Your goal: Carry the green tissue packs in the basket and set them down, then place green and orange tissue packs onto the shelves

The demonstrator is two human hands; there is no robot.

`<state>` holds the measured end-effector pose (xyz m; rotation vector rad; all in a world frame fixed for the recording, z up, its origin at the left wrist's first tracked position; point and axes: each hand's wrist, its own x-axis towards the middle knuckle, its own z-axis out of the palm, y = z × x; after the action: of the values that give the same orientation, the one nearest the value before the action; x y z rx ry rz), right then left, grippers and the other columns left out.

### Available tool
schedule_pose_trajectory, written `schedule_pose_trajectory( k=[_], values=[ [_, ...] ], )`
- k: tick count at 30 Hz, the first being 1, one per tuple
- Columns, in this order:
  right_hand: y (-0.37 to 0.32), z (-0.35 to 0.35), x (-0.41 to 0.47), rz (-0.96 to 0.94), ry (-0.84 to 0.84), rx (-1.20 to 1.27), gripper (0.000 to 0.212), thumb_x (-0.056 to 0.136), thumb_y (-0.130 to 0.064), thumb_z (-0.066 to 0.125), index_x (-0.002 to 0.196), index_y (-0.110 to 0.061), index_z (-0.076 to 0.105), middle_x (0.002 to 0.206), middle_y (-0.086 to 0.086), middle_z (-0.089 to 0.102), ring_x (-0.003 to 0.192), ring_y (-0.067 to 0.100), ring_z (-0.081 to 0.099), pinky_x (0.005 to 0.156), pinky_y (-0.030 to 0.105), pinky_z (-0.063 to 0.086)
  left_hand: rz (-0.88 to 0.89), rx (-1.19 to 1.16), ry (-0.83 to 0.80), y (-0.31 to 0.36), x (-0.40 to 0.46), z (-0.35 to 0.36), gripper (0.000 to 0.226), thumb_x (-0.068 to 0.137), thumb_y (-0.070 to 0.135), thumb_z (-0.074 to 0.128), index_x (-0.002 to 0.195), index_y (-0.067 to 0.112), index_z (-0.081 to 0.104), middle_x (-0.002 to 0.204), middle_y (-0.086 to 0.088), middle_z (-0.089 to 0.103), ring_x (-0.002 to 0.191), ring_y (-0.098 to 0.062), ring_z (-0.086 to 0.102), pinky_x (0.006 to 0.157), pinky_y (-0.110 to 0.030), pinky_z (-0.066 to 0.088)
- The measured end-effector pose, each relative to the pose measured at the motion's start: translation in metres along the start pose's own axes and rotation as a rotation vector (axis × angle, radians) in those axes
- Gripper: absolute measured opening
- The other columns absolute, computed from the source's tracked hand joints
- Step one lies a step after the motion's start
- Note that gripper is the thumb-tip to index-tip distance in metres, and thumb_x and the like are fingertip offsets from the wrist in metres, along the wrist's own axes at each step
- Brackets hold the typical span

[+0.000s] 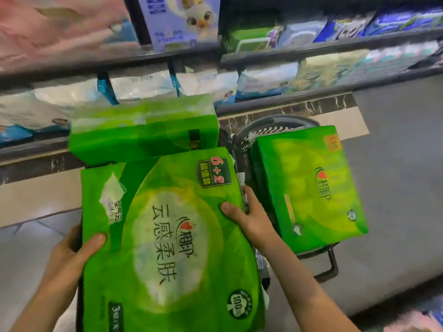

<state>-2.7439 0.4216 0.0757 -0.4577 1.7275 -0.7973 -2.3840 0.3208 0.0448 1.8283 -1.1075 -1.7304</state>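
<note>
You held a large green tissue pack (172, 238) closest to you, flat and face up, its white oval and dark printed characters facing you. Beyond that pack, shelves (287, 99) of pale and blue wrapped packs ran across the back. A second green pack (143, 130) lay just past the held pack's far edge, touching or overlapping it. To the right of the held pack, a third green pack (309, 188) rested tilted on a dark shopping basket (275, 125), whose handle showed below it. Your left hand (69, 257) gripped the held pack's left edge, thumb curled over the top face. Your right hand (249, 216) grasped its right edge, thumb pressed on the front, fingers wrapped round the side.
</note>
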Motion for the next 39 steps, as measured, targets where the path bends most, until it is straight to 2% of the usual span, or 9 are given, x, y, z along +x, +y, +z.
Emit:
schedule_pose_trajectory(
  k=[2, 6, 10, 14, 17, 20, 26, 34, 39],
  values=[
    [0.015, 0.003, 0.019, -0.012, -0.003, 0.016, 0.075, 0.052, -0.071, 0.078, 0.118, -0.051, 0.048, 0.109, -0.03, 0.069, 0.1, -0.002, 0.069, 0.087, 0.023, 0.056, 0.016, 0.011, -0.012, -0.018, 0.013, 0.004, 0.058, 0.07, 0.041, 0.083, 0.121, 0.019, 0.066, 0.126, -0.02, 0.07, 0.099, -0.034, 0.07, 0.074, -0.04, 0.064],
    [0.038, 0.009, 0.057, -0.023, -0.015, 0.045, 0.092, 0.058, -0.065, 0.086, 0.137, -0.033, 0.05, 0.119, -0.006, 0.075, 0.107, 0.018, 0.073, 0.085, 0.034, 0.061, 0.056, 0.046, -0.001, -0.04, 0.041, 0.017, 0.115, 0.039, 0.079, 0.087, 0.131, 0.016, 0.062, 0.118, -0.006, 0.074, 0.1, -0.029, 0.071, 0.093, -0.051, 0.055],
    [0.052, 0.012, 0.092, -0.04, -0.015, 0.025, 0.114, 0.055, -0.073, 0.086, 0.147, -0.02, 0.045, 0.128, 0.002, 0.071, 0.112, 0.02, 0.072, 0.092, 0.043, 0.059, 0.047, 0.014, 0.022, -0.051, 0.067, 0.036, 0.095, 0.033, 0.076, 0.087, 0.11, 0.025, 0.066, 0.093, 0.013, 0.079, 0.083, -0.01, 0.074, 0.072, -0.027, 0.061],
    [0.065, 0.016, 0.122, -0.07, -0.031, -0.005, 0.114, 0.057, -0.07, 0.085, 0.148, -0.016, 0.043, 0.13, 0.003, 0.069, 0.114, 0.02, 0.07, 0.09, 0.039, 0.059, 0.023, -0.056, 0.053, -0.069, 0.083, 0.043, 0.078, 0.042, 0.065, 0.085, 0.108, 0.029, 0.066, 0.098, 0.01, 0.077, 0.081, -0.004, 0.074, 0.065, -0.018, 0.058],
    [0.072, 0.016, 0.133, -0.106, -0.053, -0.047, 0.107, 0.06, -0.062, 0.082, 0.148, -0.017, 0.042, 0.128, 0.002, 0.069, 0.11, 0.016, 0.071, 0.084, 0.032, 0.06, 0.018, -0.102, 0.086, -0.085, 0.089, 0.044, 0.065, 0.051, 0.055, 0.078, 0.109, 0.027, 0.066, 0.1, 0.008, 0.076, 0.082, -0.007, 0.074, 0.068, -0.024, 0.061],
    [0.076, 0.016, 0.142, -0.126, -0.074, -0.063, 0.112, 0.06, -0.07, 0.084, 0.151, -0.02, 0.04, 0.131, 0.002, 0.068, 0.114, 0.019, 0.07, 0.093, 0.042, 0.058, 0.023, -0.086, 0.088, -0.095, 0.094, 0.042, 0.064, 0.053, 0.053, 0.079, 0.11, 0.028, 0.065, 0.106, 0.005, 0.075, 0.089, -0.014, 0.074, 0.074, -0.032, 0.062],
    [0.073, 0.021, 0.149, -0.157, -0.04, -0.048, 0.124, 0.054, -0.079, 0.082, 0.152, -0.017, 0.038, 0.134, 0.004, 0.066, 0.116, 0.021, 0.069, 0.096, 0.046, 0.056, 0.038, -0.056, 0.091, -0.091, 0.106, 0.042, 0.065, 0.052, 0.058, 0.078, 0.109, 0.032, 0.063, 0.095, 0.017, 0.078, 0.086, -0.004, 0.074, 0.082, -0.035, 0.055],
    [0.069, 0.014, 0.144, -0.076, -0.122, -0.147, 0.115, 0.067, -0.077, 0.078, 0.159, -0.029, 0.028, 0.149, -0.001, 0.055, 0.133, 0.02, 0.057, 0.111, 0.054, 0.046, -0.06, 0.103, -0.041, -0.071, 0.101, 0.027, 0.129, 0.031, 0.09, 0.08, 0.138, 0.024, 0.052, 0.123, 0.008, 0.069, 0.111, -0.014, 0.068, 0.098, -0.04, 0.052],
    [0.054, 0.013, 0.127, -0.11, -0.081, -0.356, 0.1, 0.075, -0.079, 0.072, 0.157, -0.039, 0.03, 0.154, -0.005, 0.05, 0.14, 0.017, 0.05, 0.113, 0.053, 0.043, -0.125, 0.266, -0.093, -0.045, 0.089, 0.016, 0.125, 0.065, 0.071, 0.08, 0.162, 0.018, 0.024, 0.162, -0.007, 0.039, 0.146, -0.027, 0.041, 0.122, -0.043, 0.031]
  ],
)
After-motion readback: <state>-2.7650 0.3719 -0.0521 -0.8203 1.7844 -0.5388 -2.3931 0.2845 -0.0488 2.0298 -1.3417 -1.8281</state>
